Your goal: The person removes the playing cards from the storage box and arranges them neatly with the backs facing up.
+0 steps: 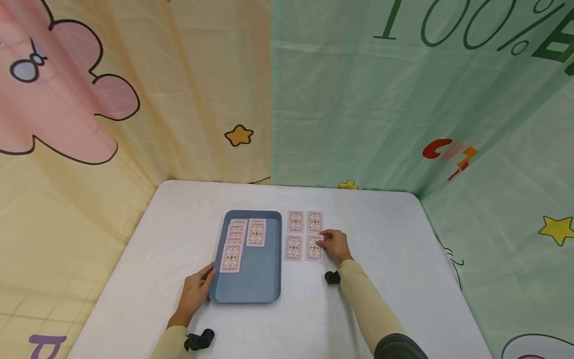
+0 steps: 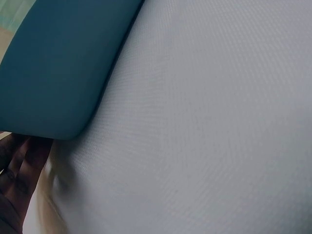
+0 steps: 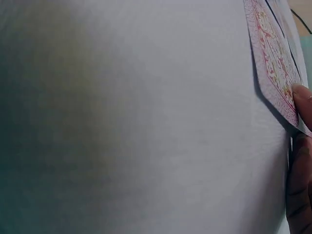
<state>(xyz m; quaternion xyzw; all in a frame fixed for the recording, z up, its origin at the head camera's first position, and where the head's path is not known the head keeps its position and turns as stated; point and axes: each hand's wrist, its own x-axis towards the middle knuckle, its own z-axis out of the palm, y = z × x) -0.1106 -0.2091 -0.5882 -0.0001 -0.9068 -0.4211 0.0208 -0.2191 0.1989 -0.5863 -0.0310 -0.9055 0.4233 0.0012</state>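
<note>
The two hands are well apart, each busy with something of its own. The left hand (image 1: 194, 293) holds the blue tray (image 1: 246, 289) by its left edge, toward the near left corner. The right hand (image 1: 336, 245) pinches a patterned card (image 1: 313, 252) at its right edge — thumb on top, a finger at the underside, as the right wrist view shows.

That card is the near right one of four set two by two on the white surface (image 1: 385, 259), just beside the tray's right edge; the other three cards (image 1: 295, 222) lie flat, backs up.

Inside the tray, an overlapping column of cards (image 1: 231, 258) runs along the left edge, slightly slanted. A shorter stack (image 1: 256, 234) lies next to it, near the far edge — also backs up. Beige sleeves (image 1: 365, 299) cover both forearms, and a printed curtain (image 1: 341, 109) hangs beyond the surface's far edge.
</note>
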